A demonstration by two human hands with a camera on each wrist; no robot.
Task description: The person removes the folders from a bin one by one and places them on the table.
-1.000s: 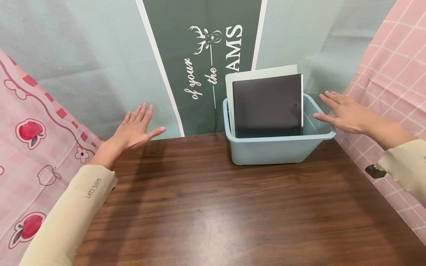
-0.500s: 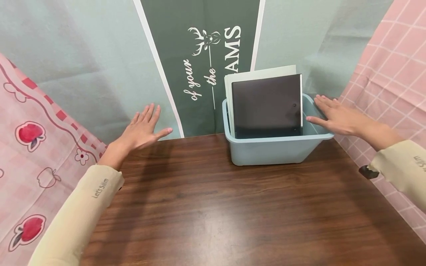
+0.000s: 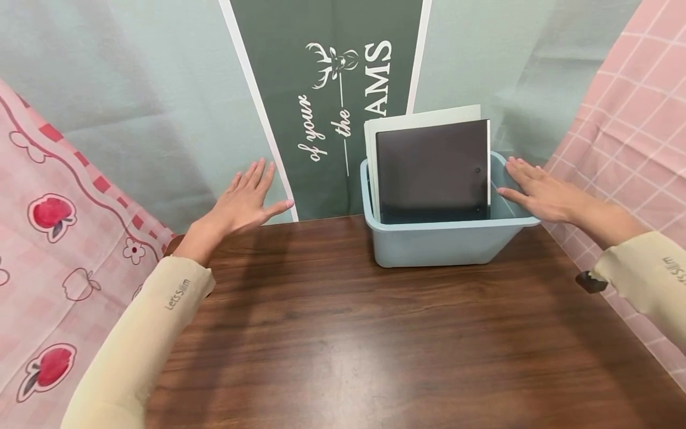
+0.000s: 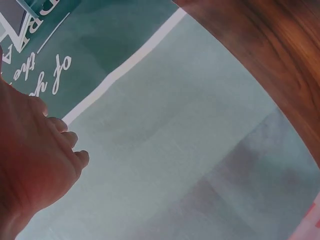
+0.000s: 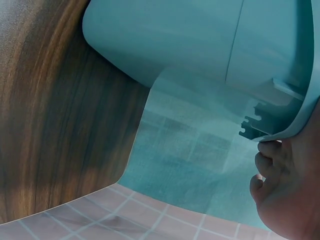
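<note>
A light-blue plastic bin stands on the table towards the back right. Upright inside it leans a flat dark folder-like panel with a pale edge and two small round marks. Behind that, pale boards rise above the rim. My left hand, fingers straight and holding nothing, hovers left of the bin before the back cloth. At the bin's right end is my right hand, fingers extended over or beside the rim. In the right wrist view its curled-looking fingers lie close to the rim; contact is unclear.
The brown wooden table reaches forward from the bin. A grey-green cloth with a dark printed band hangs at the back. Pink cloths line the left side and the right side.
My left hand has moved right, towards the middle. My right hand has shifted slightly left towards the bin's rim. The bin and its contents have stayed in place.
</note>
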